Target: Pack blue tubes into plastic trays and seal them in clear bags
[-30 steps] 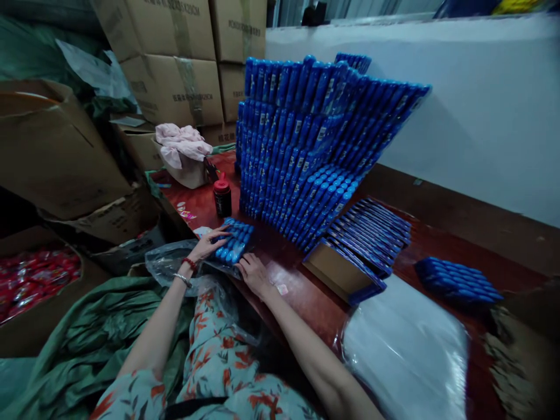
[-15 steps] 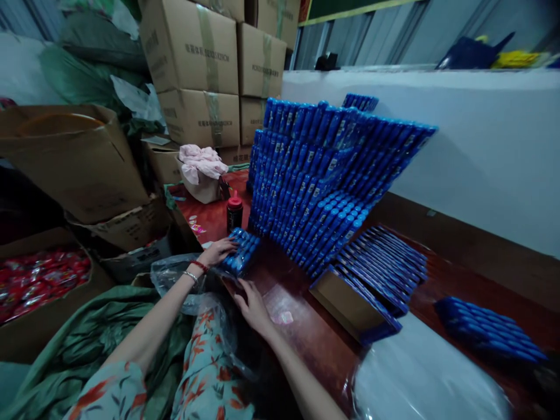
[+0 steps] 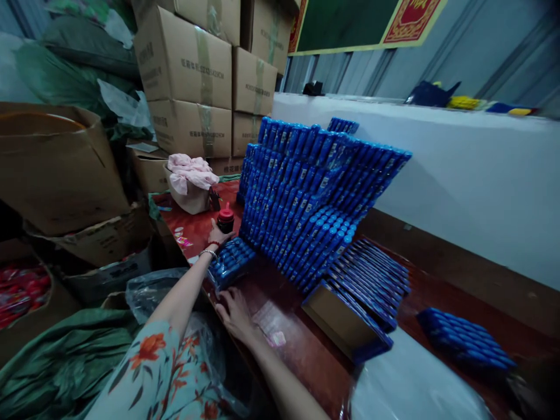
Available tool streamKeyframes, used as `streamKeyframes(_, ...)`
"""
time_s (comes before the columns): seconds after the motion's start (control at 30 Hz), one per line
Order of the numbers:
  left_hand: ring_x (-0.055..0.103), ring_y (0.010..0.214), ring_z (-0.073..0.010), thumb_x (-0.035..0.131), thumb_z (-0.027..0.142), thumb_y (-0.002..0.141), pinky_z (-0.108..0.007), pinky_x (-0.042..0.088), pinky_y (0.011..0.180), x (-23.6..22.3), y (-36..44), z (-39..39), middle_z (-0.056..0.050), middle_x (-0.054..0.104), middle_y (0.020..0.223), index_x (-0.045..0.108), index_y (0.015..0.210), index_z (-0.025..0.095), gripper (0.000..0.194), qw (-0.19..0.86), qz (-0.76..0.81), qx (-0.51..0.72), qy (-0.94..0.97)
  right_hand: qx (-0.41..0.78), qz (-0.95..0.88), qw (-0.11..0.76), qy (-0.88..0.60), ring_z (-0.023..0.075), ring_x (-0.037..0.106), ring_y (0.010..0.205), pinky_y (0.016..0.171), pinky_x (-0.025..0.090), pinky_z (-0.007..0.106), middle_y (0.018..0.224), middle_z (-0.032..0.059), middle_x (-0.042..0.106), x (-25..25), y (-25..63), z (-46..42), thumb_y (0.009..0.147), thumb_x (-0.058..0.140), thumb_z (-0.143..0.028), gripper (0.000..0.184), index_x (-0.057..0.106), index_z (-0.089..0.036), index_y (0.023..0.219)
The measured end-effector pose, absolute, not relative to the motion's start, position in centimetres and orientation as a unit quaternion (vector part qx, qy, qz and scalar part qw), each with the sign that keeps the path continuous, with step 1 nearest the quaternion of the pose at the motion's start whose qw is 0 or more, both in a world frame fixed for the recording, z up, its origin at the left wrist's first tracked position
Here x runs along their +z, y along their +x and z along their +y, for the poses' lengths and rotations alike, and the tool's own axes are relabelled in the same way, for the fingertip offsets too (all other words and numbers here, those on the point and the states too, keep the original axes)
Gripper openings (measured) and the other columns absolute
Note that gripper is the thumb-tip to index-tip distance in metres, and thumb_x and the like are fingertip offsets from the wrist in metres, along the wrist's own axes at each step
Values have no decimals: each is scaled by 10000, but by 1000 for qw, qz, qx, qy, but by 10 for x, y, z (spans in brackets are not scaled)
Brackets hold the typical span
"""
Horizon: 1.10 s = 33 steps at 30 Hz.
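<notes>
My left hand [image 3: 218, 235] is wrapped round the lower part of a dark bottle [image 3: 226, 215] with a red lid, which stands upright on the red-brown table. Just below that wrist, a clear-wrapped pack of blue tubes [image 3: 233, 259] lies at the table's left edge. My right hand [image 3: 235, 314] rests on the tabletop by the near edge, fingers apart and slightly bent, holding nothing. Its fingertips are close to the pack; whether they touch it I cannot tell. Beyond both hands rises a tall stack of similar blue packs [image 3: 280, 204].
An open blue carton [image 3: 345, 321] lies in front of a row of flat blue boxes [image 3: 371, 280]. Another blue pack [image 3: 466, 338] is at the right. A pink cloth [image 3: 192, 169] tops a basket at the back left. Large cardboard boxes [image 3: 188, 70] stand behind.
My left hand has left the wrapped blue pack and moved forward onto the bottle. My right hand stays near the table edge. The view has shifted, showing more wall.
</notes>
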State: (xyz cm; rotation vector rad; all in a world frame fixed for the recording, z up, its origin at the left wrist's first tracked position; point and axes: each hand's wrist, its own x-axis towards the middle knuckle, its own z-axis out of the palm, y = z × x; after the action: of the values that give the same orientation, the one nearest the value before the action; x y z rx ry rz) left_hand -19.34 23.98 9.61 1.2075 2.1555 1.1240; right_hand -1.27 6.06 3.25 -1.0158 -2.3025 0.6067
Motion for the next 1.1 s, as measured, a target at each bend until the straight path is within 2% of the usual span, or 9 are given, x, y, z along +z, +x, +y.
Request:
streamKeyframes(0.17,579,1104,-340,788,428,560,-407,480,883,107,-201,252,-231,589,1182,401,1263,111,863,202,793,402,411,182,-880,219,-381,234,480,1070,950,400,424,1111,89,533,38,-35,83,859,534,-270,252,556,-193,1099)
streamKeyframes(0.37,557,1144,-294,759,341,611,-385,464,920,115,-209,255,-185,573,1216,432,1167,158,671,169,810,397,398,200,-889,221,-349,218,381,1261,1077,283,461,1343,90,452,39,-31,84,902,448,-253,432,400,-224,1330)
streamKeyframes(0.47,534,1170,-314,752,376,611,-415,458,933,117,-208,253,-213,547,1233,394,1201,141,729,160,818,399,383,250,-867,234,-361,206,339,1313,1086,300,433,1417,94,393,37,-15,61,883,440,-193,530,321,-215,1399)
streamKeyframes(0.57,513,1185,-352,781,394,563,-452,451,942,120,-206,252,-254,522,1243,336,1266,105,881,168,822,397,373,311,-850,249,-345,199,313,1341,1107,276,427,1418,58,411,30,13,16,848,488,-192,528,396,-248,1366)
streamKeyframes(0.7,418,1260,-399,809,344,523,-501,388,1003,124,-209,245,-318,419,1327,165,1376,24,1116,195,826,384,363,357,-868,235,-251,176,520,1178,1075,328,404,1207,5,611,37,65,-47,861,492,-281,337,581,-322,1184)
streamKeyframes(0.8,278,1339,-406,791,291,535,-533,288,1066,126,-212,226,-312,306,1409,70,1412,3,1171,154,816,407,381,245,-865,286,-331,173,583,1046,1058,332,432,1060,6,668,65,111,-53,874,458,-243,317,595,-324,1148)
streamKeyframes(0.9,248,1365,-335,681,259,659,-477,233,1115,130,-199,190,-236,285,1443,136,1426,55,963,40,748,496,439,-7,-804,330,-494,247,494,1125,996,339,492,1162,91,606,101,156,-17,851,453,-169,379,561,-253,1204)
streamKeyframes(1.0,354,1308,-257,560,255,777,-395,280,1111,131,-164,145,-159,401,1374,324,1369,119,652,-18,652,562,508,-175,-723,250,-620,295,465,1096,918,344,494,1174,157,561,126,192,36,811,456,-89,414,565,-192,1197)
streamKeyframes(1.1,440,1230,-223,515,266,832,-369,348,1068,123,-116,99,-106,491,1279,465,1257,177,438,21,572,586,574,-199,-721,168,-643,268,496,931,772,374,394,996,145,598,132,218,77,782,485,-80,295,619,-156,1033)
